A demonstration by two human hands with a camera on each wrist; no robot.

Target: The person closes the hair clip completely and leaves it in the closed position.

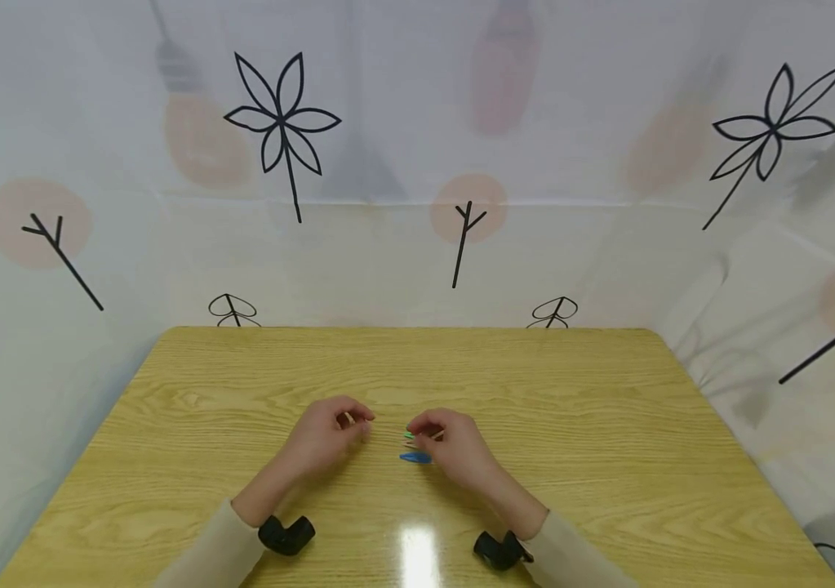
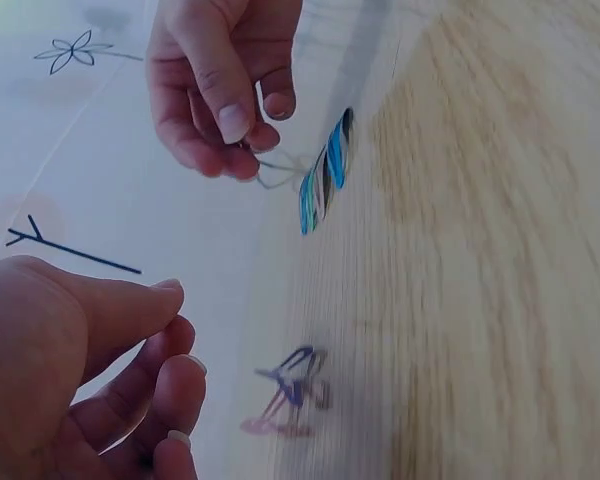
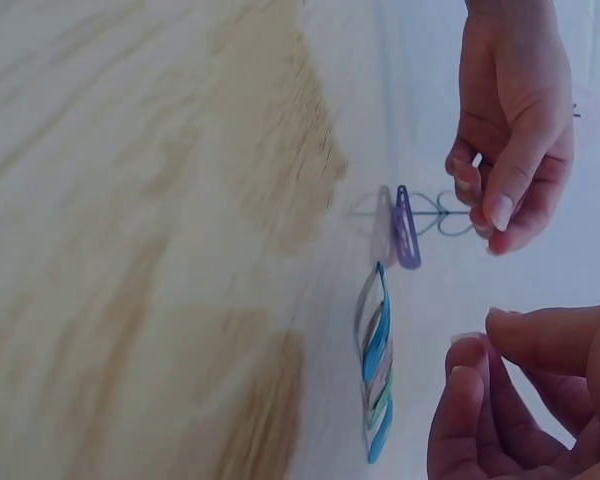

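Observation:
Both hands hover close together over the middle of the wooden table (image 1: 579,392). My left hand (image 1: 361,425) has its fingers curled, and a small pale piece shows between thumb and forefinger (image 3: 477,160). My right hand (image 1: 420,430) pinches a thin pale wire clip (image 2: 280,172) at its fingertips. A blue hair clip (image 1: 415,458) lies on the table just under the right hand, with a green clip (image 1: 410,434) beside it. In the right wrist view these form a small row of blue and green clips (image 3: 376,375). A purple clip (image 3: 407,228) lies below the left hand.
A white curtain printed with black flowers and twigs (image 1: 281,122) closes off the table at the back and both sides. Black wrist mounts (image 1: 286,535) sit on both forearms. Glare marks the near table edge (image 1: 417,555).

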